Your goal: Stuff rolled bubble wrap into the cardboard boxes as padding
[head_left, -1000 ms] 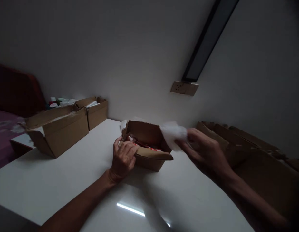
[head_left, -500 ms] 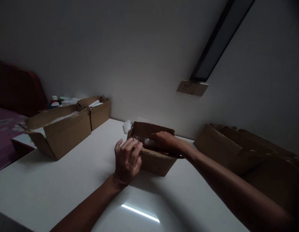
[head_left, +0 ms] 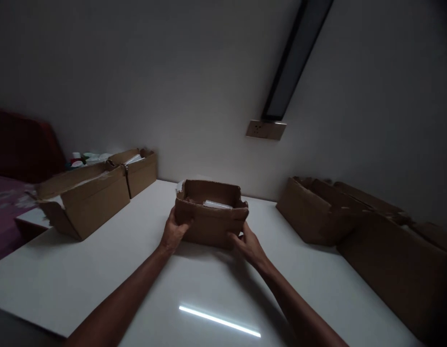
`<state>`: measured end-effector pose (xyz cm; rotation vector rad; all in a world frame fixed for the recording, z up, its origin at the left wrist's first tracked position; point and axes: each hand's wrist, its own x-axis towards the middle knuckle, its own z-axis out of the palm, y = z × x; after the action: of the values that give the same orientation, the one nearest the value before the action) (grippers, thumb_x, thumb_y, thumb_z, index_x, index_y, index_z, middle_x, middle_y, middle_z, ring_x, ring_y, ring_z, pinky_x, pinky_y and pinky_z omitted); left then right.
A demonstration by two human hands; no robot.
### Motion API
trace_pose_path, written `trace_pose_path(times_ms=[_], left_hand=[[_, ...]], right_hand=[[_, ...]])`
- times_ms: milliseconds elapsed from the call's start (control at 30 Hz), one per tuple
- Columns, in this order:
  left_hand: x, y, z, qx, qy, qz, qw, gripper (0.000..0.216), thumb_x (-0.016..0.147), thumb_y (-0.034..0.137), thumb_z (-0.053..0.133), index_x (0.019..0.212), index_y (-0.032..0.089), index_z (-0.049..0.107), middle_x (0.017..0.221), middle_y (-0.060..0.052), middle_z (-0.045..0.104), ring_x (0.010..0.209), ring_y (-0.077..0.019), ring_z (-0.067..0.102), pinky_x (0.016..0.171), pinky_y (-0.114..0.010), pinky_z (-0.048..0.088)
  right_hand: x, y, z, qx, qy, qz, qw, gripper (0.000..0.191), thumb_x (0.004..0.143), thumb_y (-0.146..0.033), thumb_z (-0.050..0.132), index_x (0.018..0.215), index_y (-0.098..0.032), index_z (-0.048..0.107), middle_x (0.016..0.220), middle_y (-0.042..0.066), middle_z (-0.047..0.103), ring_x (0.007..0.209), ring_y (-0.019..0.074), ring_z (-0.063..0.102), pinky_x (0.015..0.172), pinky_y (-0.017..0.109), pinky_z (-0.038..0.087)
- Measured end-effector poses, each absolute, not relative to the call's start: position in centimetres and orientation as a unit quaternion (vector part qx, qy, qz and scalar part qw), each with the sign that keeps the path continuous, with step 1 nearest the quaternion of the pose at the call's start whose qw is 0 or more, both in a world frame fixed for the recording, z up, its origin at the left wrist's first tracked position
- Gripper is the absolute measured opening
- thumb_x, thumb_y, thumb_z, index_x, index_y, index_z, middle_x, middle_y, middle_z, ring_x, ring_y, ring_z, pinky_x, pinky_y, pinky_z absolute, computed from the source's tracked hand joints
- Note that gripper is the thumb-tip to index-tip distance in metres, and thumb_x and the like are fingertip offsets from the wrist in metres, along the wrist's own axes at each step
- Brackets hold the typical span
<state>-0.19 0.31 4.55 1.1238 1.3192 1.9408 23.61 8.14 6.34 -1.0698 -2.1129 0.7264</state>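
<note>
An open-topped cardboard box (head_left: 211, 225) is at the middle of the white table (head_left: 144, 294), held from both sides. My left hand (head_left: 174, 232) grips its left end, thumb on the front face and fingers hidden behind the side. At the right end my right hand (head_left: 248, 243) grips the box low down, with its thumb against the front. A clear or white plastic-looking item (head_left: 216, 205) shows inside, above the front rim. The rest of the contents is hidden by the front wall.
Two cardboard boxes, a nearer one (head_left: 97, 202) and a farther one (head_left: 142, 172), stand at the left. More cardboard boxes (head_left: 306, 212) line the right side. A wall socket (head_left: 266, 130) and a dark-framed panel (head_left: 299, 58) are on the wall behind. A small white object (head_left: 180, 185) is behind the middle box.
My right hand has come out of the box and my left hand has left its front rim. Both hands now hold its two ends, and the box sits turned squarer to me.
</note>
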Motion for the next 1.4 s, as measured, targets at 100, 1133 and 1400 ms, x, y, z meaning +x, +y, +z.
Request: trace_pose_path(times_ms=[100, 1133, 1400], left_hand=[[2.8, 0.1, 5.1, 0.411, 0.493, 0.721, 0.262, 0.061, 0.072, 0.028, 0.070, 0.129, 0.017, 0.051, 0.126, -0.010, 0.065, 0.119, -0.0262, 0.060, 0.108, -0.045, 0.042], [1.6, -13.6, 3.2, 0.428, 0.593, 0.670, 0.131, 0.087, 0.080, 0.019, 0.058, 0.154, 0.023, 0.014, 0.161, -0.012, 0.024, 0.149, -0.0277, 0.023, 0.123, -0.049, 0.019], [-4.9, -12.8, -0.3, 0.397, 0.646, 0.640, 0.122, 0.085, 0.075, 0.018, 0.058, 0.151, 0.014, 0.022, 0.160, -0.018, 0.024, 0.150, -0.0311, 0.018, 0.122, -0.052, 0.020]], right_hand=[[25.6, 8.1, 6.8, -0.412, -0.796, 0.274, 0.348, 0.054, 0.083, -0.042, 0.052, 0.131, -0.017, 0.051, 0.110, 0.010, 0.070, 0.081, 0.0211, 0.064, 0.070, 0.035, 0.053], [19.1, 6.1, 6.5, -0.274, -0.834, 0.328, 0.350, 0.053, 0.089, -0.046, 0.053, 0.135, -0.020, 0.048, 0.124, 0.012, 0.065, 0.099, 0.0232, 0.064, 0.082, 0.036, 0.054], [2.7, 6.3, 0.6, -0.284, -0.837, 0.308, 0.352, 0.058, 0.091, -0.034, 0.035, 0.143, -0.007, 0.036, 0.145, 0.023, 0.047, 0.133, 0.0296, 0.047, 0.113, 0.048, 0.036]])
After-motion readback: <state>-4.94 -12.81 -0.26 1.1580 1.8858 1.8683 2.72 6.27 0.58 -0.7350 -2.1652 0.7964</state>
